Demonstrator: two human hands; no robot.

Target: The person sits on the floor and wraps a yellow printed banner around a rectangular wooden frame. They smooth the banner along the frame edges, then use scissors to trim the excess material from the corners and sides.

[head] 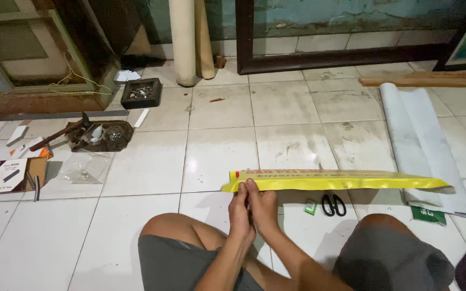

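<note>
I sit on a white tiled floor with both knees in view. A long yellow strip of plastic packaging (341,180), with red print along it, stretches from my hands out to the right just above the floor. My left hand (240,210) and my right hand (262,207) are pressed together and both pinch the strip's left end. Black-handled scissors (333,205) lie on the tiles under the strip, next to a small green packet (310,207).
A roll of white sheet (422,140) lies at the right with a green packet (428,215) beside it. At left are a dark tray of tools (101,134), a clear plastic bag (84,168), small boxes (12,175) and a square tin of hardware (142,92). Cardboard tubes (183,40) lean at the back.
</note>
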